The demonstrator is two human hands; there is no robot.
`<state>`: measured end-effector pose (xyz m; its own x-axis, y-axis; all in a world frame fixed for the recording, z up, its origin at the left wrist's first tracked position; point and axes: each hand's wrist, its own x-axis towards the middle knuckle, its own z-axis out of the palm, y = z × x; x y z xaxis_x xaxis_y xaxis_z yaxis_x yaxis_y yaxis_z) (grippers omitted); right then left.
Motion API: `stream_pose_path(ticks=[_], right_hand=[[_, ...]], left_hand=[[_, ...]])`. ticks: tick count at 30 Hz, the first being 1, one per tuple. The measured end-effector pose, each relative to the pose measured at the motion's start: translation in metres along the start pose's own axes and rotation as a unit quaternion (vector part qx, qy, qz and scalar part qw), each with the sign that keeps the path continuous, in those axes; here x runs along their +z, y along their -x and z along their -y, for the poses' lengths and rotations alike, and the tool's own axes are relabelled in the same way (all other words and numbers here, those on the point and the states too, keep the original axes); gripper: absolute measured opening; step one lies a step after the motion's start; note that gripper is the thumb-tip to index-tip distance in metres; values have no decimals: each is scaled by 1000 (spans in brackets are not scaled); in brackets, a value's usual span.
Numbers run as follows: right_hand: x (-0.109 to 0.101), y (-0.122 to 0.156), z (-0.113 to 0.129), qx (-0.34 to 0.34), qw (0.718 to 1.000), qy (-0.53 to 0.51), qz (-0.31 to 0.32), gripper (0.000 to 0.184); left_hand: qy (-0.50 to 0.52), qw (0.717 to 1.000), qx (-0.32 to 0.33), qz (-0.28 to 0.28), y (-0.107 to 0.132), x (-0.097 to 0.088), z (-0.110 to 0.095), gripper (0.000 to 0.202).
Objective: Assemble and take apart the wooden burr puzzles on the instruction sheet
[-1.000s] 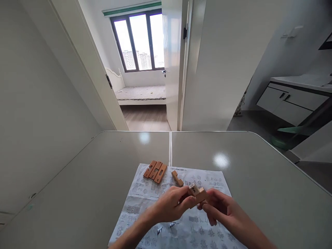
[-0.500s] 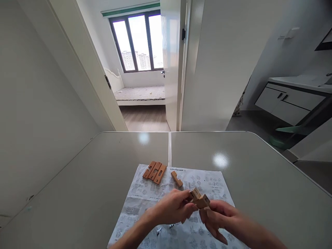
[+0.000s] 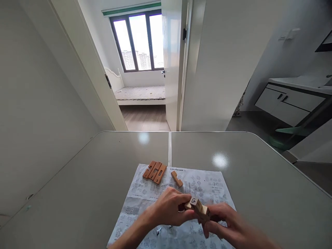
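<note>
Between my two hands, above the printed sheet, is a small cluster of light wooden puzzle blocks fitted against one another. A dark mark like a "G" shows on one block's end. My left hand pinches the cluster's left side between thumb and fingers. On its right side, the thumb and fingers of my right hand close around it. My fingers hide part of the blocks. Just beyond my hands, a loose notched wooden block lies on the sheet.
Three darker wooden pieces with cut-outs and numbers lie side by side at the sheet's upper left. Small dark scraps lie near my left forearm. The glossy table has a seam; an open door stands beyond it.
The held blocks have turned, so a different marked end faces up. My right hand has shifted its fingers around them. The pieces on the sheet have stayed put.
</note>
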<state>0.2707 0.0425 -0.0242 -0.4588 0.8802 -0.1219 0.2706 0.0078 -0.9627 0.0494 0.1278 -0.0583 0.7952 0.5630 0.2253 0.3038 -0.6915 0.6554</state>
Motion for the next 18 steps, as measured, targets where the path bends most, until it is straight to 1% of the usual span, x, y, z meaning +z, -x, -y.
stream_pose_path(ticks=[3,6,11,13,16,18], right_hand=[[2,1,-1,-13,1000,13,-20,41],[3,1,0,-23,999,25,-28,40],[4,1,4,-16,999,46,-22,43],[3,2,5,-10,999,36,1,43],[0,3,8,10,999,24,33,34],[-2,3,9,2,998,63,0,24]], left_hand=[[-3,1000,10,-5,1,0,0,41],[-4,1000,21,-9,1,0,1,41],[-6,999,31,-18,2,2,1,39],[-3,999,43,-17,2,4,1,38],[-12,998,52,-30,3,5,-1,35],[-14,998,41,-37,2,4,-3,28]])
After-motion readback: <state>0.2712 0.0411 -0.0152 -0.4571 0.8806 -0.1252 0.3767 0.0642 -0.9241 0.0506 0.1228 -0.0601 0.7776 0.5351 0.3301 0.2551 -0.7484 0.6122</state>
